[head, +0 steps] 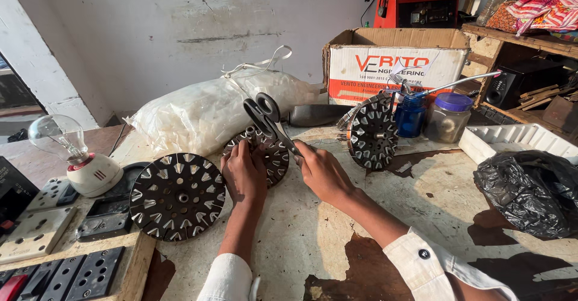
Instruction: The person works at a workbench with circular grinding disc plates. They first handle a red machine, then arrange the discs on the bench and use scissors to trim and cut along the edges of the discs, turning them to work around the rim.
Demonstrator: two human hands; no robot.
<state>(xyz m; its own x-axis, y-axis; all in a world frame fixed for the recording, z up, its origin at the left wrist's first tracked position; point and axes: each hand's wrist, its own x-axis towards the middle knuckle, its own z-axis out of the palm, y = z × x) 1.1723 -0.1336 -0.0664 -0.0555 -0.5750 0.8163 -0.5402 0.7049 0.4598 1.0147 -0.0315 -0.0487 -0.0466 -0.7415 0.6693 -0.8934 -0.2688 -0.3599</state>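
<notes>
A: What's in hand here?

B: A dark round slotted motor core (268,153), propped at the middle of the table (301,229) just in front of the person. The left hand (244,174) clasps its near rim, fingers clenched over the edge. The right hand (322,171) is closed around a pair of black-handled scissors (268,117); the handles stick up above the core and the blades run down toward it, though I cannot tell exactly where the tips sit.

A: What's around it?

B: A second core (177,195) lies flat just to the left, and a third core (372,133) stands on edge to the right, beside a blue bottle (410,115) and a jar with a blue lid (448,117). Behind is a tied plastic bag of white slips (211,111) and a cardboard box (397,60). Far left, a bare light bulb (60,138) on a white holder; far right, a white tray (512,141) and a crumpled black bag (530,189).

A: Risks?

B: I'd judge the scissors the main one. The two hands are close together, so a slip of the blades off the metal could nick the left fingers. The core is tilted, held by one hand only; a hard push could roll it from that grip into the flat one.
</notes>
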